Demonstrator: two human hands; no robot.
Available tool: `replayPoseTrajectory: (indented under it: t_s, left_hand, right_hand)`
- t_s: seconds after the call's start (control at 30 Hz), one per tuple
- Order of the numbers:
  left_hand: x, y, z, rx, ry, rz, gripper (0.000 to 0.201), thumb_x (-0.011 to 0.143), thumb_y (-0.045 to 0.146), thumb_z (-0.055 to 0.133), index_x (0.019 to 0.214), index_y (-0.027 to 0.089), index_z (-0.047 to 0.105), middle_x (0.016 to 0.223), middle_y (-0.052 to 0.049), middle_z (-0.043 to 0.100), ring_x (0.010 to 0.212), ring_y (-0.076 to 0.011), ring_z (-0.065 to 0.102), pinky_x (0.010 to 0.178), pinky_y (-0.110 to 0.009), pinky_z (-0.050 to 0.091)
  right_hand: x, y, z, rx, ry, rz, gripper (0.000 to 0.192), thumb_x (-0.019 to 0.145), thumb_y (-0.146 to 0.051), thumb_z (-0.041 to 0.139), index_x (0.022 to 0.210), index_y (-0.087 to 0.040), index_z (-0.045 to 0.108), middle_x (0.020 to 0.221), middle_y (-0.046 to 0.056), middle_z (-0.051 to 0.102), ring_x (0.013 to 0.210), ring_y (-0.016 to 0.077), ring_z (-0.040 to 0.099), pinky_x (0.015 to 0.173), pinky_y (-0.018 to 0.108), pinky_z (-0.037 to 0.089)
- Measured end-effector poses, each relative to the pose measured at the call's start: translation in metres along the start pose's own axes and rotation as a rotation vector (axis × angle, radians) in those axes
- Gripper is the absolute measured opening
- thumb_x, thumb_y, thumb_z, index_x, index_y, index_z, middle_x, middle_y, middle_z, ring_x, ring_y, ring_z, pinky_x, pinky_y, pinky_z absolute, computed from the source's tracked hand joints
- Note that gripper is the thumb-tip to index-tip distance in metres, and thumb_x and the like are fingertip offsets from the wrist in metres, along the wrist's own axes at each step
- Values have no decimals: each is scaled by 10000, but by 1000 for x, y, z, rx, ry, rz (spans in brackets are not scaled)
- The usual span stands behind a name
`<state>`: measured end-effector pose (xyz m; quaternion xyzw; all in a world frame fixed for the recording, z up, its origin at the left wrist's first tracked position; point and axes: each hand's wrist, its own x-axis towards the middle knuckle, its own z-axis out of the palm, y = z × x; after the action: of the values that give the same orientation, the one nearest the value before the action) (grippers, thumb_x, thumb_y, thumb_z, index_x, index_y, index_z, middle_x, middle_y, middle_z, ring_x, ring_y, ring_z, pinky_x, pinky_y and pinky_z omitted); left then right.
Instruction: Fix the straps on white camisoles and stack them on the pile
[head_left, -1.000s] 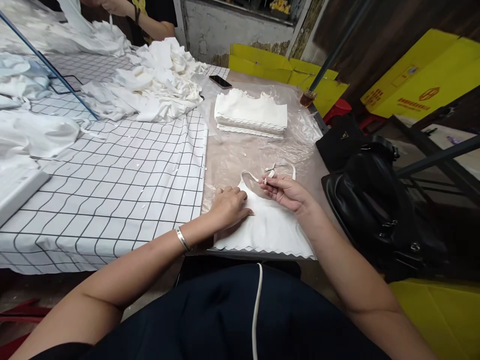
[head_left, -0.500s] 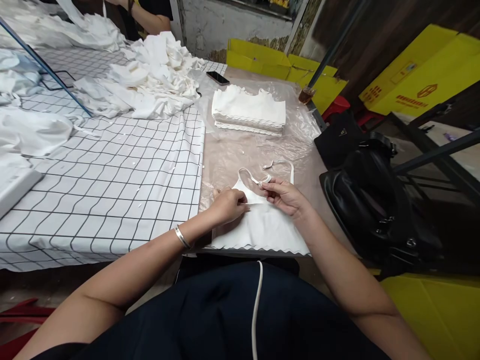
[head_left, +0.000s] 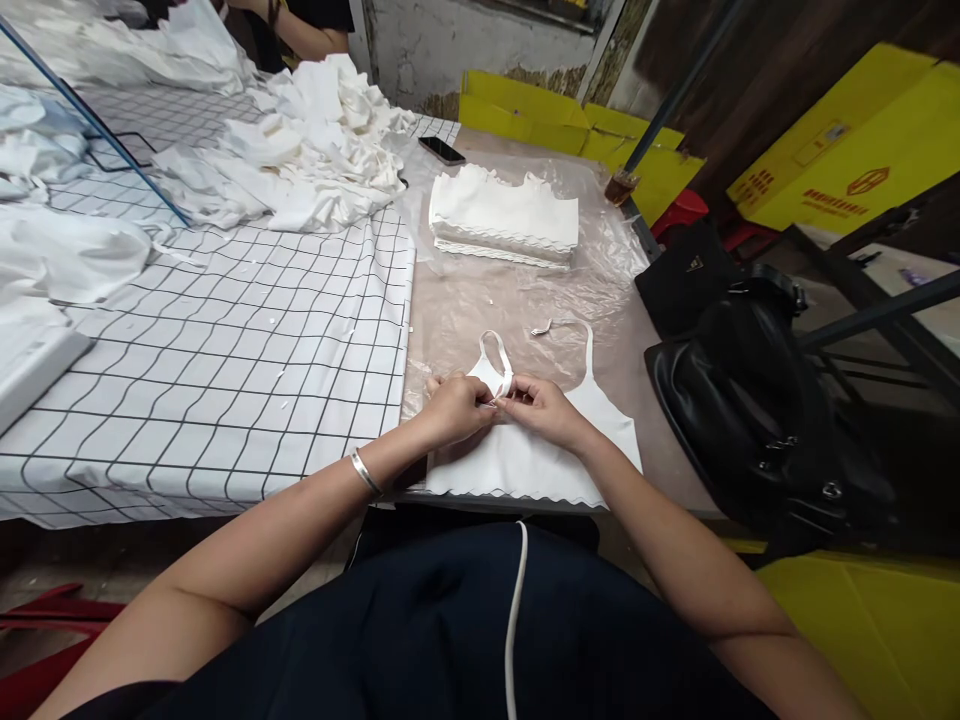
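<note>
A white camisole top (head_left: 525,465) with a scalloped hem lies flat at the table's front edge, hem towards me. My left hand (head_left: 459,408) is closed on the garment's edge near its left strap. My right hand (head_left: 541,408) pinches the end of that shoulder strap (head_left: 505,368), which loops up and back down to the fingers. The fingertips of both hands meet at this spot, and they hide the exact join. The other strap (head_left: 587,345) lies loose on the plastic sheet, curving left to a small folded end.
Beyond the camisole stands a stack of folded white garments (head_left: 504,218), with a phone (head_left: 441,151) behind it. Piled white cloth (head_left: 322,150) covers the checked tablecloth (head_left: 300,330) at left. Black bags (head_left: 750,400) sit at right. Another person's arm (head_left: 304,35) shows at the far left.
My right hand has moved left, bringing the strap end to my left hand's fingertips. The strap's loop is now narrower, and more of the camisole's right side shows. The view has shifted slightly.
</note>
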<state>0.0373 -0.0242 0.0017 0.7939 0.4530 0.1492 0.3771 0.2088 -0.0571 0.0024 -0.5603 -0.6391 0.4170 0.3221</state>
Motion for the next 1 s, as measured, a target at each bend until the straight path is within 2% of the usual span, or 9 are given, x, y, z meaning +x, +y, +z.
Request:
replayPoseTrajectory:
  t_s: [0.23,0.43,0.63,0.83,1.0]
  left_hand:
    - [-1,-3,2,-47,10,-2,250,776,359,695,644,153,645,767,-67,696,847,-235,578,947,-475,296]
    - [0,-2,2,-21,6,-10,223,764,335,710,652,155,643,795,-76,709,875,-250,580,949,-482,280]
    - [-1,-2,1,-7,6,-4,226,798,322,672,651,152,640,782,-67,699,868,-243,587,944,-465,282]
    - [0,-1,1,-2,-12,-17,227,785,322,698,654,147,637,791,-71,704,880,-249,591,941,-475,279]
    - [-1,-2,0,3,-9,-9,229,798,320,679,653,150,633,777,-58,705,845,-225,601,926,-449,303]
  right_hand:
    - [-2,0,-5,-36,-44,11,122,742,-299,651,757,-179,669,761,1,563,721,146,519,674,276,409]
    - [0,1,-2,135,-35,47,205,745,-363,662,829,-176,663,817,21,637,782,169,573,723,296,431]
    - [-1,2,0,-9,-23,15,154,743,-322,650,781,-174,665,794,16,586,749,155,529,683,284,406]
    - [-1,3,1,42,3,0,197,754,-363,640,810,-175,658,823,31,597,777,170,541,708,301,416]
    - [0,5,3,-80,19,-47,163,750,-346,645,737,-183,636,764,11,543,729,155,518,661,287,400]
